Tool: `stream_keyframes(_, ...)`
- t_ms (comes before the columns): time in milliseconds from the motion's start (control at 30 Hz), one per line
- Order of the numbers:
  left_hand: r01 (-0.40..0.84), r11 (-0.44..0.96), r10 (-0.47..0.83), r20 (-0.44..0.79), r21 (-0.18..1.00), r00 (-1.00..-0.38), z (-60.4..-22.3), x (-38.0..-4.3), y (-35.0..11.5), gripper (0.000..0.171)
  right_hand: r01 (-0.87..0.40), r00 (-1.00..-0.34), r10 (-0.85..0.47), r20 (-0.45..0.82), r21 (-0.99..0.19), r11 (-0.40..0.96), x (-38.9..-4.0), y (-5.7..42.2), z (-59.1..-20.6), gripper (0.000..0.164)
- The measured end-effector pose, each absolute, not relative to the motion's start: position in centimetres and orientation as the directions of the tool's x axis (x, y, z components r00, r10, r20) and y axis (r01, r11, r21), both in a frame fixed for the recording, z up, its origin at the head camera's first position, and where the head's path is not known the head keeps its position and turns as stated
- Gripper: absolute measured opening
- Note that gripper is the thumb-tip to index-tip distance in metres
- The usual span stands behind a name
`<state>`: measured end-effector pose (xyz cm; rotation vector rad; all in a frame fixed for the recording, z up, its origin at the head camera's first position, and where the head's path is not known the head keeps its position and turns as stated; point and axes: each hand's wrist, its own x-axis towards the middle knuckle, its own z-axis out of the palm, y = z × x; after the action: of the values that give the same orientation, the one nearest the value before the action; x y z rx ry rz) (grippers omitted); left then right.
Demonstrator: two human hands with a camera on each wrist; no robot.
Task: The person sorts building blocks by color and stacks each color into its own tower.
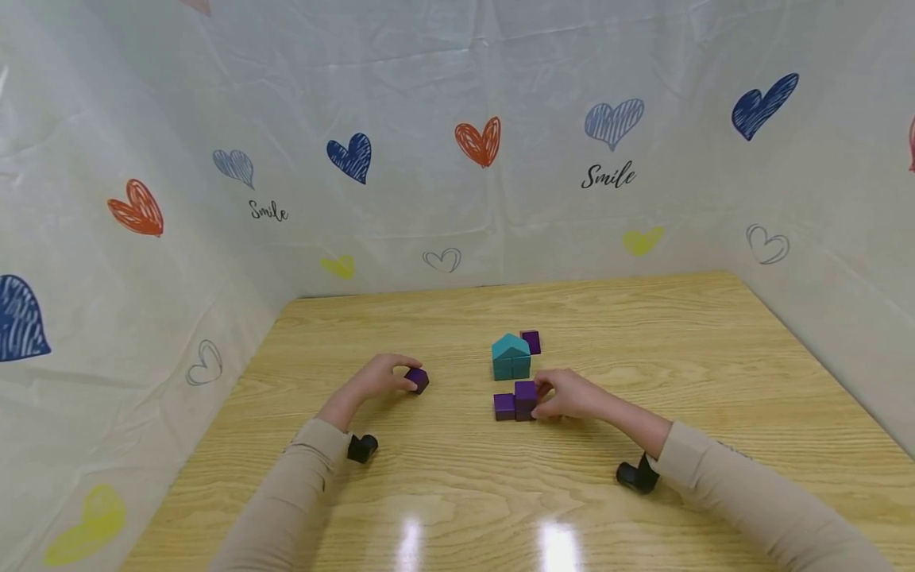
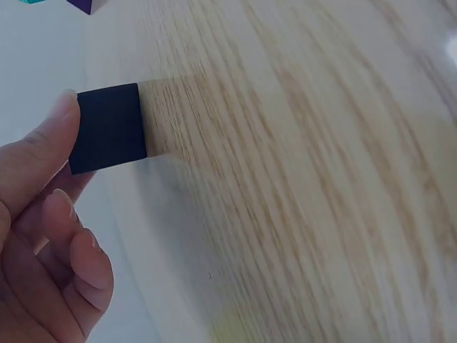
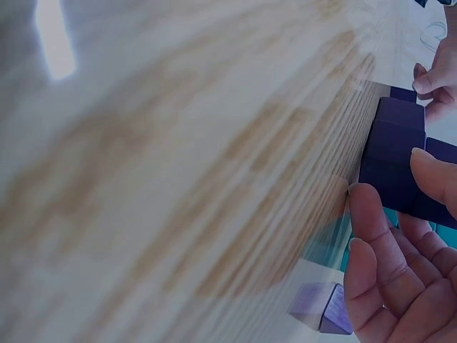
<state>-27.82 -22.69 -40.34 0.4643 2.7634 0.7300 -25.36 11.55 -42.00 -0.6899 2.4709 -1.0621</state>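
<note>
My left hand (image 1: 379, 377) pinches a purple cube (image 1: 417, 380) between thumb and fingers, left of the other blocks. That cube looks almost black in the left wrist view, close to the wood; I cannot tell whether it touches. My right hand (image 1: 568, 395) pinches the upper purple cube (image 1: 525, 389) of a small stack from its right side. A single purple cube (image 1: 503, 407) sits against the stack's left. Just behind stands a teal house shape (image 1: 511, 361), a pointed roof on upright blocks. Another purple block (image 1: 531, 342) lies behind its right side, partly hidden.
Light wooden table (image 1: 443, 492) extends to a white sheet (image 1: 400, 87) printed with hearts, which hangs behind and at both sides. A black wrist device (image 1: 363, 449) is by the left cuff, and a second black device (image 1: 638, 474) by the right.
</note>
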Motion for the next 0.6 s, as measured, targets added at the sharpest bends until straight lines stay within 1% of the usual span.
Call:
stream_keyframes(267, 0.214, 0.803, 0.355, -0.158, 0.556, -0.922, -40.9, -27.9, -23.1, 0.040, -0.284, -0.817, -0.560, -0.140, -0.748, 0.600, -25.4, 11.5, -42.1, 0.024)
stream_keyframes(600, 0.230, 0.788, 0.345, -0.101, 0.570, -0.933, -41.7, -28.0, -23.1, 0.038, -0.280, -0.817, -0.559, -0.140, -0.750, 0.599, -25.4, 11.6, -42.2, 0.025)
